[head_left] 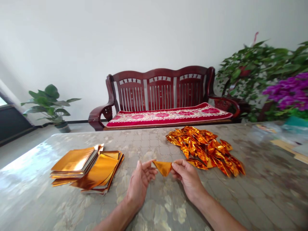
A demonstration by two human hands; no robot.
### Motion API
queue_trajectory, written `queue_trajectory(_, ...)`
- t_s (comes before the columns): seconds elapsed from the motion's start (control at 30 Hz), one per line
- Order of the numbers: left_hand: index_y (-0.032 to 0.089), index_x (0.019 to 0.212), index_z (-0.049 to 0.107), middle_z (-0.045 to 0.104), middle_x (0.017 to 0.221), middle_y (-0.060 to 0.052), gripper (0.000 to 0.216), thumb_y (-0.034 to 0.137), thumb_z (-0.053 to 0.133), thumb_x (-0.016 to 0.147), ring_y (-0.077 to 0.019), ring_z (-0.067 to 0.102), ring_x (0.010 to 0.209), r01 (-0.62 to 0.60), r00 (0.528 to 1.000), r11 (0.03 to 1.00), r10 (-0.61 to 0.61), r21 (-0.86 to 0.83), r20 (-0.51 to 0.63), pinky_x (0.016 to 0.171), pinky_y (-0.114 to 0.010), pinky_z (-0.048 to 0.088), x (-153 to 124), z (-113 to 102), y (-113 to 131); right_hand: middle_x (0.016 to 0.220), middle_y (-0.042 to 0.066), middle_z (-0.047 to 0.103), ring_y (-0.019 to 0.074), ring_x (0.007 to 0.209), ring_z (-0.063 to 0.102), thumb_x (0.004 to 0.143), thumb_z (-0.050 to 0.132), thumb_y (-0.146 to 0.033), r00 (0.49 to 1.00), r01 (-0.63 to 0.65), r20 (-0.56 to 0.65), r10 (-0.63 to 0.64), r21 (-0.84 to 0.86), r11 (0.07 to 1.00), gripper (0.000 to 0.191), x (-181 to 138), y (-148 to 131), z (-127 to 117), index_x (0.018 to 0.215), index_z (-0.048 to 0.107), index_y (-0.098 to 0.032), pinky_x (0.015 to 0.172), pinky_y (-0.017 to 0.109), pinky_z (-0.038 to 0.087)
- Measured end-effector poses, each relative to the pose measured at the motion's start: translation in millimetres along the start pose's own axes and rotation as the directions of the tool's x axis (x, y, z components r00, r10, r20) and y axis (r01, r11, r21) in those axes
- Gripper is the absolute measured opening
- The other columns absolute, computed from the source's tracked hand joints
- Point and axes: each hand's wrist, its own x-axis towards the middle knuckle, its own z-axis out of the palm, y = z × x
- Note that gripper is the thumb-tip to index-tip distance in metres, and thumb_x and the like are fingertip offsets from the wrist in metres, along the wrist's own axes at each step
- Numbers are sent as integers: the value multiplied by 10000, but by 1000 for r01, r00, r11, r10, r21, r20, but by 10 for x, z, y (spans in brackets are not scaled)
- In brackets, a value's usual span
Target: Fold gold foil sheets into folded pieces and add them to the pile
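A small folded piece of gold foil paper (pixel 163 167) is held up above the table between my two hands. My left hand (pixel 141 183) pinches its left corner with the fingertips, and my right hand (pixel 187 179) grips its right side. To the left of my hands lie stacks of flat square gold foil sheets (pixel 86 168), slightly fanned and overlapping. A loose heap of folded gold foil pieces (pixel 202 149) lies beyond my right hand, and its nearest pieces are close to those fingers.
The hands work over a mottled, glossy tabletop (pixel 154 141). Beyond its far edge stand a dark red wooden bench (pixel 160 89) with a red patterned cushion and a potted green plant (pixel 47 104). Leafy plants with purple flowers (pixel 288 91) rise at right, above plastic-wrapped items (pixel 267 129).
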Motion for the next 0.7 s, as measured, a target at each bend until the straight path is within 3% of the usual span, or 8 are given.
queue_trajectory(0.07, 112, 1051, 739, 706, 833, -92, 493, 533, 711, 795, -156, 650, 737, 27, 1000, 998, -26, -58, 11, 637, -233, 487, 9, -17, 21, 629, 0, 664, 129, 576, 595, 579, 856, -444, 1000, -23, -3, 23, 15, 1000, 384, 22, 0, -23, 738, 631, -177, 511, 209, 447)
queue_trajectory(0.2, 165, 1126, 715, 674, 758, -20, 449, 385, 809, 747, -88, 603, 643, 30, 997, 1000, -29, -9, 73, 593, -181, 456, 28, -19, 32, 603, 0, 658, 122, 561, 588, 573, 860, -431, 999, -48, 4, 48, 18, 999, 384, 21, 4, -28, 738, 632, -170, 506, 204, 445)
queue_trajectory(0.33, 158, 1125, 715, 649, 647, 4, 490, 403, 828, 716, -73, 559, 566, 4, 993, 997, -14, 82, 120, 545, -169, 422, 61, -26, 27, 590, -2, 653, 122, 542, 583, 576, 855, -431, 997, -70, 18, 70, 5, 998, 373, -4, 6, -18, 726, 634, -170, 498, 207, 436)
queue_trajectory(0.6, 143, 881, 742, 643, 596, 4, 399, 462, 838, 663, -77, 546, 522, -55, 993, 981, 36, 186, 109, 494, -167, 398, 122, -77, 2, 597, -10, 655, 106, 539, 572, 580, 852, -431, 992, -104, 70, 104, -3, 995, 377, -33, 3, -2, 735, 629, -169, 506, 196, 436)
queue_trajectory(0.7, 141, 884, 739, 642, 606, 3, 397, 462, 831, 668, -91, 552, 536, -84, 992, 973, 61, 217, 113, 491, -176, 400, 118, -91, -6, 578, -15, 646, 102, 526, 561, 575, 851, -431, 991, -112, 79, 112, 0, 994, 381, -42, -3, 14, 725, 617, -170, 493, 192, 429)
